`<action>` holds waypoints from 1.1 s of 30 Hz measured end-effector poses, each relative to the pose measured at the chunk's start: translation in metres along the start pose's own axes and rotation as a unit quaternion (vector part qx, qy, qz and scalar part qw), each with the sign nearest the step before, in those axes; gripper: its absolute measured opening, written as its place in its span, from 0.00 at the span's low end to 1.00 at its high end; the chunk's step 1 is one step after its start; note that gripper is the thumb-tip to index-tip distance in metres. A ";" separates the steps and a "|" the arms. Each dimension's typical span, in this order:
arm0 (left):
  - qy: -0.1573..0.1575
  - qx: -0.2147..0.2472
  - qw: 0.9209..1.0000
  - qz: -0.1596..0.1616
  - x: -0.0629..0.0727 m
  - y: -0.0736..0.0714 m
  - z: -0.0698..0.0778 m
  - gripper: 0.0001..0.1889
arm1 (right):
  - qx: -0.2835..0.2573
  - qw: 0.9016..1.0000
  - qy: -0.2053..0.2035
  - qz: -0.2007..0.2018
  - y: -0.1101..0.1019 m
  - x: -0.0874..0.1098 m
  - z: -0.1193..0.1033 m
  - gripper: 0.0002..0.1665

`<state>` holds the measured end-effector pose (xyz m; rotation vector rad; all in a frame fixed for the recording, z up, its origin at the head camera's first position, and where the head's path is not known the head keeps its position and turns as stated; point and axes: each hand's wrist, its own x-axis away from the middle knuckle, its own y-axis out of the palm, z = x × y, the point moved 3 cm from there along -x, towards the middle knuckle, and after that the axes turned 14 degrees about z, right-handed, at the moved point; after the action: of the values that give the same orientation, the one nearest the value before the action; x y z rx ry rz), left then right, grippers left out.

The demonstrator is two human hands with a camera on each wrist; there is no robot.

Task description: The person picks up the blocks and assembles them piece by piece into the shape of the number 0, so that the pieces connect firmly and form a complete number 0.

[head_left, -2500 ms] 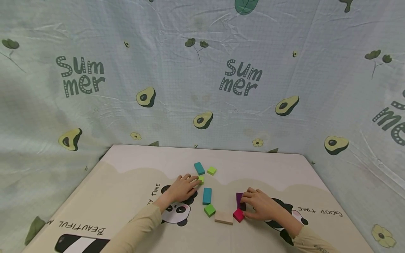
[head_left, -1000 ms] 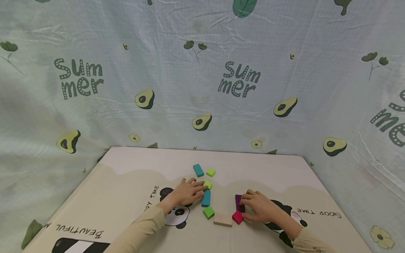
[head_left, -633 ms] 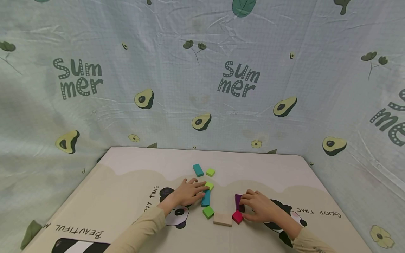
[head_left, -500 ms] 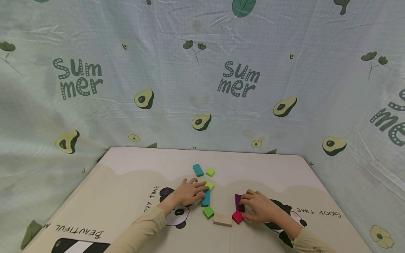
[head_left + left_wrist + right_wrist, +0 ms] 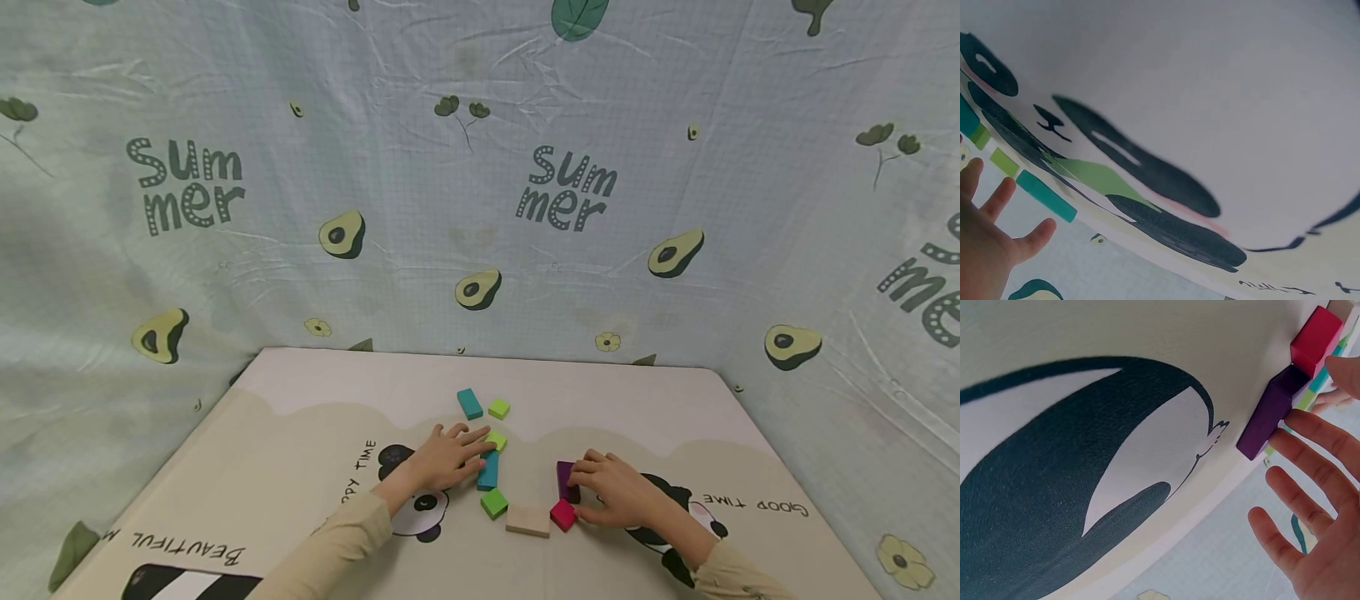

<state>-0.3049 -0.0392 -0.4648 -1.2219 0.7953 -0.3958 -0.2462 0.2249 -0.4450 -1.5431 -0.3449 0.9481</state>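
My left hand [image 5: 442, 460] reaches over the tabletop with its fingers spread. Its index fingertip touches a lime block [image 5: 497, 439] that sits at the far end of a teal block [image 5: 488, 472]; the thumb lies beside the teal one. In the left wrist view these two, lime [image 5: 980, 137] and teal, show at the left edge. My right hand [image 5: 613, 490] has its index and middle fingertips against a purple block [image 5: 1272, 414], fingers extended. Its thumb is beside a red block [image 5: 1317, 341], which meets the purple block's near end.
A green block [image 5: 494, 503] lies at the teal block's near end, and a plain wooden block [image 5: 528, 521] runs between it and the red one. Farther back are another teal block [image 5: 469, 404] and another lime block [image 5: 499, 408]. Printed curtains [image 5: 420, 167] hang behind the table.
Over the earlier frames my left hand slid the nearer lime block rightward and toward me, up to the teal block's far end. During the last half second, both hands stay nearly still.
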 end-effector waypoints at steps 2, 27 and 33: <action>0.000 -0.005 1.000 0.001 0.001 0.000 0.000 0.24 | 0.000 1.000 0.003 -0.003 0.000 0.000 0.000 0.17; 0.040 -0.142 0.989 0.004 -0.004 0.001 0.017 0.22 | -0.024 0.999 0.003 0.024 0.002 0.002 0.004 0.16; 0.037 -0.140 0.989 0.006 -0.003 0.003 0.018 0.22 | -0.076 0.996 -0.005 0.055 0.002 0.000 0.010 0.09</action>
<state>-0.2946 -0.0240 -0.4640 -1.4684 0.9446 -0.3276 -0.2543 0.2308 -0.4463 -1.7118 -0.3490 1.0336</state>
